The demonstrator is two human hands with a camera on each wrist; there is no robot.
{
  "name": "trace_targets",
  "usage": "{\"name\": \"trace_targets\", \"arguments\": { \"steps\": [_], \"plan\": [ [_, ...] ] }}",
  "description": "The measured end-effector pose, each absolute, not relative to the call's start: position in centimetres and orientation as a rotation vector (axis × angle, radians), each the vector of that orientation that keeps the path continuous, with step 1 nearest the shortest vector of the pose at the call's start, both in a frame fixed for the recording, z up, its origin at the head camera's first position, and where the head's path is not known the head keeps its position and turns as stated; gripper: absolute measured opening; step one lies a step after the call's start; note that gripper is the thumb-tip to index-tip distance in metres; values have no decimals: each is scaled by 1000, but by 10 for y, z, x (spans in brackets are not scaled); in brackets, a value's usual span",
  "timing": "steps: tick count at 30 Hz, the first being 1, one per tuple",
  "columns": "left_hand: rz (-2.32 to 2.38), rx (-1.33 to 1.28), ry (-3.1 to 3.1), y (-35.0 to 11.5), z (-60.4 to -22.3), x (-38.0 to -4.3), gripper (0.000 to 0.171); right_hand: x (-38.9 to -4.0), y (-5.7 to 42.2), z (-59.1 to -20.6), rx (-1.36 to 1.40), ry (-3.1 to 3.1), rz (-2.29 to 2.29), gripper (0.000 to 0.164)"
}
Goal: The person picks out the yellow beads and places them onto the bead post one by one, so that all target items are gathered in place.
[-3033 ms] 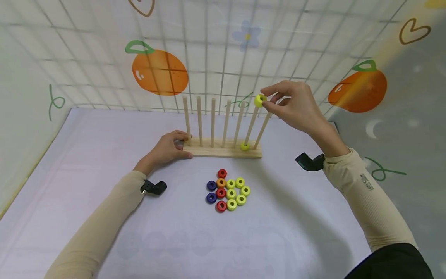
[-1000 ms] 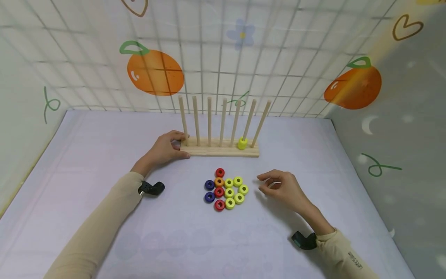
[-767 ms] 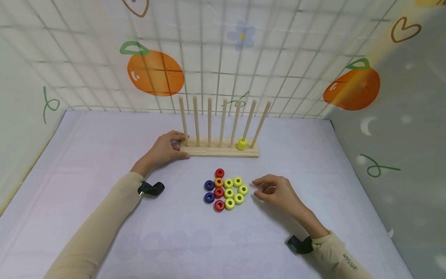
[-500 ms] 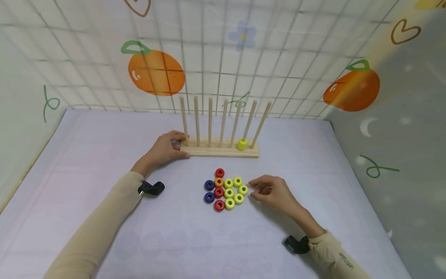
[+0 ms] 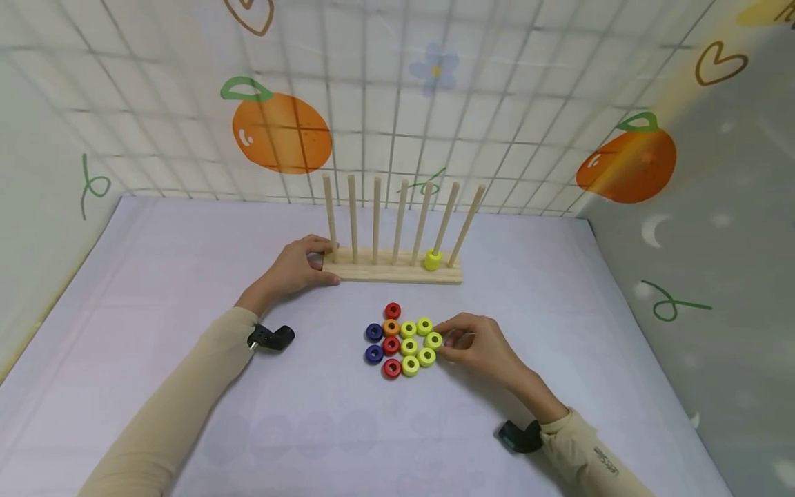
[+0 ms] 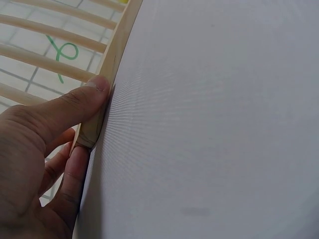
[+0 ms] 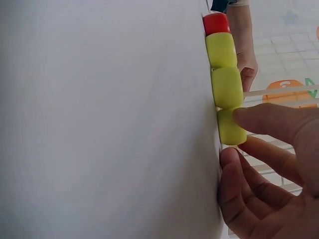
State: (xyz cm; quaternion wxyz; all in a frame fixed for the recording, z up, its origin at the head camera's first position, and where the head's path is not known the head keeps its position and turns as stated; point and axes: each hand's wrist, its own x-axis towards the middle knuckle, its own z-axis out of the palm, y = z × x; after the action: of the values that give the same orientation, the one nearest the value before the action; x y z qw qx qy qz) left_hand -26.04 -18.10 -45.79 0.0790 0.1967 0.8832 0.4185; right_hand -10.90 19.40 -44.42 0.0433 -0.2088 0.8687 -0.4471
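Observation:
In the head view, a wooden peg stand (image 5: 391, 274) with a row of upright pegs stands toward the back of the table. My left hand (image 5: 295, 270) grips its left end, thumb on the front edge and fingers behind, as the left wrist view also shows. Yellow beads (image 5: 433, 260) are stacked low on the second peg from the right. My right hand (image 5: 481, 346) pinches the rightmost loose yellow bead (image 5: 434, 341) between thumb and finger. The right wrist view shows the thumb (image 7: 259, 118) against that bead, which still sits in line with its neighbours.
Loose beads lie clustered in front of the stand: several more yellow ones (image 5: 409, 346), red ones (image 5: 392, 368), two dark blue ones (image 5: 374, 354) and an orange one (image 5: 390, 327). A printed curtain (image 5: 497, 103) over a wire grid rises behind the table (image 5: 298, 428).
My right hand put a yellow bead onto the second peg from the right, came down to the loose beads and closed on the rightmost yellow one. My left hand kept its grip.

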Motion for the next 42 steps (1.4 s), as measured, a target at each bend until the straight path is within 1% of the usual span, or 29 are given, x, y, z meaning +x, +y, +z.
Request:
{"name": "trace_targets", "arguments": {
  "steps": [18,26,30,36,42],
  "plan": [
    [1261,594,2635,-181,-457,-260,78,-111,193,-449,-641,2634,-1393,25],
    [1256,588,2632,-181,-456,-260,78,-111,192,-449,-562,2636,-1400,30],
    [1257,588,2636,-180,-456,-261,78,-107,190,-440,-548,2653,-1393,29],
    [1260,573,2638,-181,-458,-262,78,-97,184,-413,-525,2627,-1448,26],
    [1266,572,2635,-181,-461,-264,77,-96,184,-410,-500,2615,-1470,25]
  ]
}}
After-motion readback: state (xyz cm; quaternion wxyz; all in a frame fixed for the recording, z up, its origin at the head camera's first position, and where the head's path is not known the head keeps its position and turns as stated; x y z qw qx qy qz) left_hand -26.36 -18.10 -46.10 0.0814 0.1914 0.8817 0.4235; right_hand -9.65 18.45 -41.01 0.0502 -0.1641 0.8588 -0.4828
